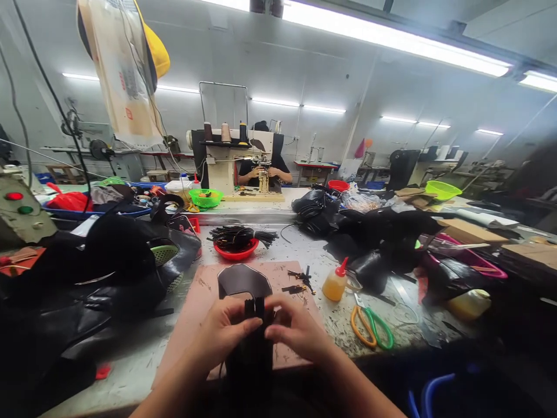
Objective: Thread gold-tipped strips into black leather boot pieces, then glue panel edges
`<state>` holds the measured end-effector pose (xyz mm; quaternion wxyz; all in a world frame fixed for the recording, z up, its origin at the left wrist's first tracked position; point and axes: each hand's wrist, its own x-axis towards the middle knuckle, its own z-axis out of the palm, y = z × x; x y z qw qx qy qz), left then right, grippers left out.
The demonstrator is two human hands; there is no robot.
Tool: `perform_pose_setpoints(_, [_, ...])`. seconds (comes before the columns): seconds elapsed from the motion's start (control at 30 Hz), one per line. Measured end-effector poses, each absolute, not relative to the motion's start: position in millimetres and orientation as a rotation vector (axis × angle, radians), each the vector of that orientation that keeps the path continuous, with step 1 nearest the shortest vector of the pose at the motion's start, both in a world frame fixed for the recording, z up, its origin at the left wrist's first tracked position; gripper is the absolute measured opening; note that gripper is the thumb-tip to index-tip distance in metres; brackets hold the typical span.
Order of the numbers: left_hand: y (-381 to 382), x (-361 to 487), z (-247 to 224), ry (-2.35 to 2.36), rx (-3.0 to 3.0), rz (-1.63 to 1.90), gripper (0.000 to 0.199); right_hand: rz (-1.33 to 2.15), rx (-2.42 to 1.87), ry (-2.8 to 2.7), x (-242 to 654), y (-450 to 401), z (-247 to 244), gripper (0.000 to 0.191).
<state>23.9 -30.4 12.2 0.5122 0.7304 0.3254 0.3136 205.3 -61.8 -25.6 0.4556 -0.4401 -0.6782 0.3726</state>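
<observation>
A black leather piece (244, 280) with a rounded top stands over the pink board (195, 313), its dark lower part hanging toward me. My left hand (221, 331) pinches its left edge near an opening, thumb and fingers pressed on the black material. On the right edge, my right hand (296, 328) grips the same piece with thumb and fingertips. Short black strips (304, 280) with gold-coloured ends lie on the board to the right. A red bowl (236, 254) behind the board holds a bundle of black strips (243, 235).
Right of the board are a glue bottle (335, 284) with a red tip and scissors (372, 325) with orange and green handles. Black leather goods (130, 278) pile up at both sides. Across the table, a person's arms (278, 174) are at a sewing machine (221, 168).
</observation>
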Motion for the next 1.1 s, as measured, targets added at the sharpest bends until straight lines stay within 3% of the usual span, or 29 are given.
perform_pose_setpoints(0.07, [-29, 26, 13, 0.835, 1.802, 0.768, 0.02, 0.856, -1.349, -1.56, 231, -44, -32, 0.034])
perform_pose_setpoints(0.2, [-27, 29, 12, 0.888, 1.825, 0.742, 0.023, 0.56, -1.818, -1.427, 282, -7, -51, 0.025])
perform_pose_setpoints(0.27, [-27, 31, 12, 0.901, 1.813, 0.723, 0.025, 0.545, -1.898, -1.467, 292, 5, -63, 0.02])
perform_pose_setpoints(0.47, [-28, 33, 19, 0.931, 1.891, 0.748, 0.023, 0.533, -1.989, -1.532, 279, 6, -93, 0.042])
perform_pose_setpoints(0.73, [-27, 35, 16, 0.92, 1.804, 0.7, 0.026, 0.704, -1.706, -1.315, 270, -9, -77, 0.025])
perform_pose_setpoints(0.97, [-27, 38, 15, 0.922, 1.825, 0.714, 0.024, 1.025, -1.246, -1.209, 241, -25, -22, 0.04])
perform_pose_setpoints(1.1, [-27, 40, 14, 0.852, 1.824, 0.732, 0.023, 1.178, -0.894, -1.274, 224, -35, 15, 0.022])
